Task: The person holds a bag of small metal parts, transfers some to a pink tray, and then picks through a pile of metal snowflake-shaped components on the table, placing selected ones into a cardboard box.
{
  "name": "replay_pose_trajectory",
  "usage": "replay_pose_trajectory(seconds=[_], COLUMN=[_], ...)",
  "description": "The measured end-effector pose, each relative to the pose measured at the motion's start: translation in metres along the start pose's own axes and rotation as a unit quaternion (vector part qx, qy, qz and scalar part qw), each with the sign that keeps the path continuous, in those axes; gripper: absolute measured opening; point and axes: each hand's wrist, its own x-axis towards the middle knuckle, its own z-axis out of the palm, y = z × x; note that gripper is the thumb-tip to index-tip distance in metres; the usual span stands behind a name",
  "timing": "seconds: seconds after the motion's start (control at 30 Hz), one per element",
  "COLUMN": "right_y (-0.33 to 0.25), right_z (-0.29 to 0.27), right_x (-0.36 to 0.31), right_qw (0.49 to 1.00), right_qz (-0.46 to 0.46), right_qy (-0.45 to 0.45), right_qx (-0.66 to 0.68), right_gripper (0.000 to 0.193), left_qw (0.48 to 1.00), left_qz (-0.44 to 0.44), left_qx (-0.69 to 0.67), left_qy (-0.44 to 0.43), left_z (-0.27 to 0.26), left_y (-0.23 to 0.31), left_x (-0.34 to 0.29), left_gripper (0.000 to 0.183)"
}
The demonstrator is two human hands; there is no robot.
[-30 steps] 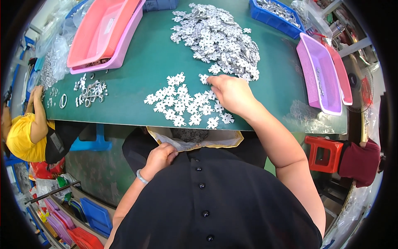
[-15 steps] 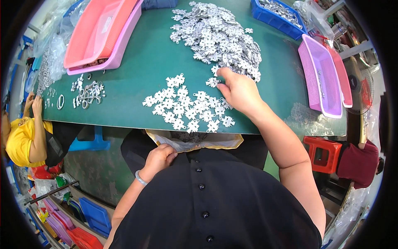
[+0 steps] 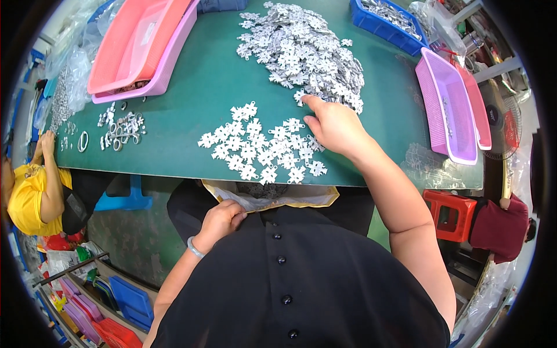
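Right hand [image 3: 336, 124] has moved up from the spread group of flat silvery cross-shaped metal pieces [image 3: 258, 148] to the edge of the large heap [image 3: 304, 49], fingers curled loosely, touching pieces. Left hand [image 3: 220, 220] stays pinched on the open plastic bag [image 3: 272, 196] at the green table [image 3: 220, 75] edge.

Open bag [image 3: 272, 196] under the near table edge — its contents are mostly hidden and too small to identify. Right hand [image 3: 335, 124] covers several of the flat metal pieces [image 3: 258, 148]. Far blue bin [image 3: 387, 17] and pink trays [image 3: 139, 46] — cut off at the picture's rim. Left hand [image 3: 220, 220] fingertips hidden in the bag's rim.
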Motion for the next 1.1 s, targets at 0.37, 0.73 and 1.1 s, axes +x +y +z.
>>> replay_pose_trajectory(seconds=[0.37, 0.73, 1.1], right_y=[0.008, -0.005, -0.049], right_z=[0.003, 0.037, 0.056], right_x=[-0.004, -0.020, -0.070], right_qw=[0.980, 0.964, 0.957], right_qz=[-0.099, -0.242, -0.264], right_qy=[0.104, 0.050, 0.077], right_qx=[0.139, 0.102, 0.097], right_gripper=[0.024, 0.039, 0.041], left_qw=[1.000, 1.000, 0.999], left_qz=[-0.015, -0.013, -0.012], left_qx=[0.009, 0.010, 0.041], left_qy=[-0.007, 0.000, 0.009], left_z=[0.000, -0.001, 0.001], left_y=[-0.003, 0.003, 0.005], left_x=[-0.004, -0.011, -0.024], left_gripper=[0.008, 0.007, 0.008])
